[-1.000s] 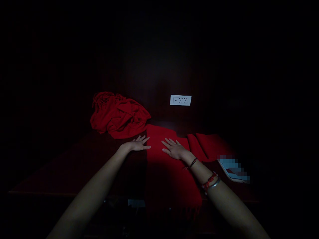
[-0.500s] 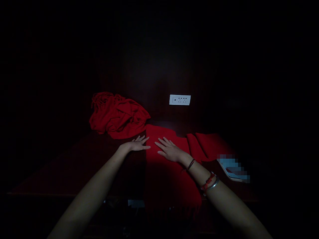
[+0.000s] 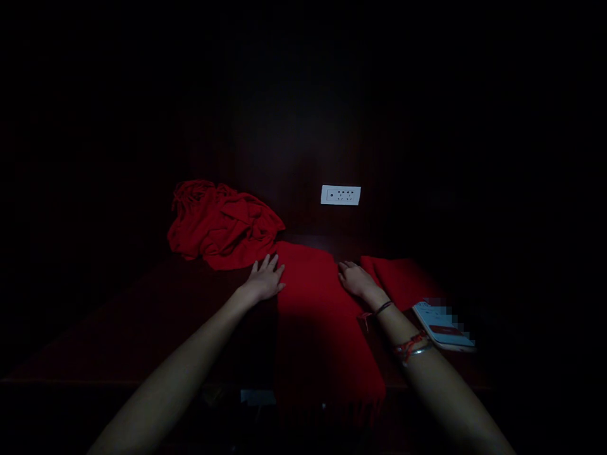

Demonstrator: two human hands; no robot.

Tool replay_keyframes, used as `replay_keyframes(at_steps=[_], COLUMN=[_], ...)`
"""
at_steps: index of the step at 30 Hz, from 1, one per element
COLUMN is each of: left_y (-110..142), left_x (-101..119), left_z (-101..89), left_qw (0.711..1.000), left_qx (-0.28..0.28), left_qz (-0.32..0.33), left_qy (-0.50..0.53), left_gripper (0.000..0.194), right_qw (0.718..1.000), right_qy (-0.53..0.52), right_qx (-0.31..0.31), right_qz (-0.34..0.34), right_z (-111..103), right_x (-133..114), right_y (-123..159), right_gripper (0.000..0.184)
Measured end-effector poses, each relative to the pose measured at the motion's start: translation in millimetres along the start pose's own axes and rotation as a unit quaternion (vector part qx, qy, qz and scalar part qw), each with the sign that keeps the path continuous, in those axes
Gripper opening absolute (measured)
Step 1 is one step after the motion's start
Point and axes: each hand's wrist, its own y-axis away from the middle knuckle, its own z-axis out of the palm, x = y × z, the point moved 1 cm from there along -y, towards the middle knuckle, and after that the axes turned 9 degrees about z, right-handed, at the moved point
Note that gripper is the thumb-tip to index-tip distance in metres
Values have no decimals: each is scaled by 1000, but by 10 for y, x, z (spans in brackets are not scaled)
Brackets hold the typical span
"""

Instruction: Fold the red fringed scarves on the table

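Note:
A red scarf (image 3: pixel 310 284) with a fringed end lies flat over the dark table, its near end hanging past the front edge. My left hand (image 3: pixel 265 280) rests open, fingers spread, the fingertips against the scarf's left edge. At the opposite edge my right hand (image 3: pixel 359 280) has its fingers curled together on the red fabric; the fingertips are partly hidden. Beyond my right wrist lies a folded part of red cloth (image 3: pixel 403 278); my hand hides whether it joins the scarf.
A crumpled heap of red fringed cloth (image 3: pixel 227 227) sits at the back left of the table (image 3: pixel 142 335). To the right is a phone (image 3: pixel 443 328), partly blurred out. A white socket plate (image 3: pixel 340 195) is on the back wall. The surroundings are very dark.
My right hand first slid left over the scarf, then moved right to its edge, its spread fingers now curled together. My left hand stayed by the left edge, fingers turned more forward.

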Motion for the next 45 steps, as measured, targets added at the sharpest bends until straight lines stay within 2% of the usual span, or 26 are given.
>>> replay_keyframes(at_steps=[2, 4, 7, 9, 13, 16, 19, 23, 29, 32, 36, 38, 39, 41, 43, 45], left_y=[-33, -100, -214, -263, -324, -380, -424, -434, -414, -402, -367, -340, -326, -305, -304, -318], left_x=[134, 210, 206, 170, 182, 277, 359, 379, 275, 144, 13, 25, 49, 118, 181, 205], left_z=[39, 127, 277, 317, 213, 122, 130, 223, 259, 295, 309, 276, 253, 217, 221, 257], left_qw=[994, 988, 991, 992, 992, 993, 994, 994, 990, 982, 976, 980, 981, 986, 993, 995], left_qx=[92, 131, 67, 23, -7, -40, -8, 19, 13, 18, 19, 48, 76, 122, 103, 40], left_qz=[50, 81, 97, 95, 81, 46, 35, 40, -80, -142, -180, -172, -161, -102, -12, 46], left_qy=[-17, 3, 60, 85, 93, 99, 99, 101, 114, 127, 119, 93, 72, 41, 50, 81], left_gripper=[54, 54, 61, 66, 68, 65, 56, 51, 61, 64, 74, 74, 72, 67, 63, 64], right_qw=[997, 992, 990, 990, 992, 990, 985, 989, 988, 992, 989, 985, 984, 986, 985, 983], right_qy=[-47, -78, -78, -72, -77, -91, -100, -94, -78, -90, -140, -159, -160, -140, -104, -77], right_qx=[30, 7, -71, -95, -83, -65, -94, -101, -114, -71, 36, 65, 55, -14, -101, -144], right_qz=[-53, -95, -99, -82, -62, -82, -105, -46, 65, 52, -2, -28, -48, -85, -97, -87], right_z=[11, 60, 156, 188, 163, 137, 161, 215, 241, 214, 106, 58, 49, 63, 102, 135], right_x=[-91, -183, -261, -269, -273, -310, -335, -282, -88, -16, -31, -89, -127, -202, -246, -245], right_y=[20, 39, 53, 51, 33, 23, 10, -36, -92, -91, -53, -12, 12, 60, 98, 113], right_gripper=[44, 50, 60, 64, 66, 64, 61, 65, 66, 63, 63, 65, 67, 70, 73, 73])
